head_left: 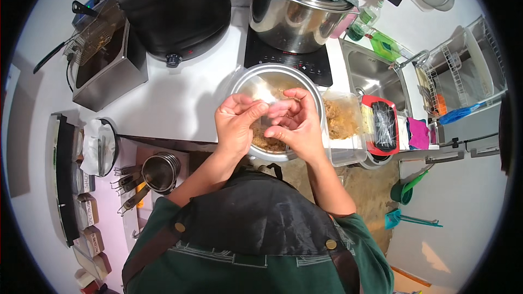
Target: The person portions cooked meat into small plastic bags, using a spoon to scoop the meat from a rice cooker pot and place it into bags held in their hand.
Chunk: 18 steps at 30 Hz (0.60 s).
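Observation:
Both my hands are raised over a wide metal bowl (238, 81) at the counter's front edge. Brown crumbly food (266, 142) shows in the bowl below and between them. My left hand (239, 120) has its thumb near or against its fingertips; whether something thin is between them cannot be made out. My right hand (297, 122) is curved, with thumb and fingers apart and nothing visible in it. Right of the bowl stands a clear plastic container (347, 156) holding similar brown food (338, 120). My hands hide much of the bowl's inside.
Behind the bowl, a steel stockpot (294, 24) stands on an induction cooker (288, 62). A black soup kettle (179, 16) and a deep fryer (114, 81) are at left. Farther right are a red tray (393, 130) and a sink (369, 69). Metal strainers (161, 173) sit lower left.

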Motion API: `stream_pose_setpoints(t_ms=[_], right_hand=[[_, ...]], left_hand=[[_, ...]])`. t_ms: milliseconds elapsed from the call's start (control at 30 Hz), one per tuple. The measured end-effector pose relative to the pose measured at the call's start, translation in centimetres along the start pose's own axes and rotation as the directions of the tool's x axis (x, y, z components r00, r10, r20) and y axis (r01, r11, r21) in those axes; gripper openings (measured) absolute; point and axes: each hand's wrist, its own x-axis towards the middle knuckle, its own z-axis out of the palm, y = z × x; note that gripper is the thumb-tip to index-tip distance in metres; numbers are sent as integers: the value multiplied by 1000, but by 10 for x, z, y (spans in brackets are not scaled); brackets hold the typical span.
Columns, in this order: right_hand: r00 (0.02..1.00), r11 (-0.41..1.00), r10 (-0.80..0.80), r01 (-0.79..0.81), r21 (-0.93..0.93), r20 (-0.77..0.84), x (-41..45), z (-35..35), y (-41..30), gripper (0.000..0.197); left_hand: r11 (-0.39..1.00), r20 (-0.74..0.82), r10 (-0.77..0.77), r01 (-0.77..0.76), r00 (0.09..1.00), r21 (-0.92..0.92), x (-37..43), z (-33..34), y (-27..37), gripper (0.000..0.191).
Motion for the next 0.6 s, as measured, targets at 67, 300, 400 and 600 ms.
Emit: stream_pose_setpoints(t_ms=[67,300,400,600], right_hand=[[999,999,-49,49,11,-20,0,8,4,75],[941,489,-269,-48,-871,-203,12,-57,-23,25],[989,316,57,-149,-937,-138,3,-68,-24,21],[973,31,164,-172,-985,-164,18,-48,20,20]], left_hand=[[999,-50,22,-21,998,26,0,1,0,15],[988,-161,148,-154,976,-24,9,-23,18,22],[986,-185,164,-154,969,65,10,-31,26,25],[991,-235,135,-132,963,30,13,-32,25,26]])
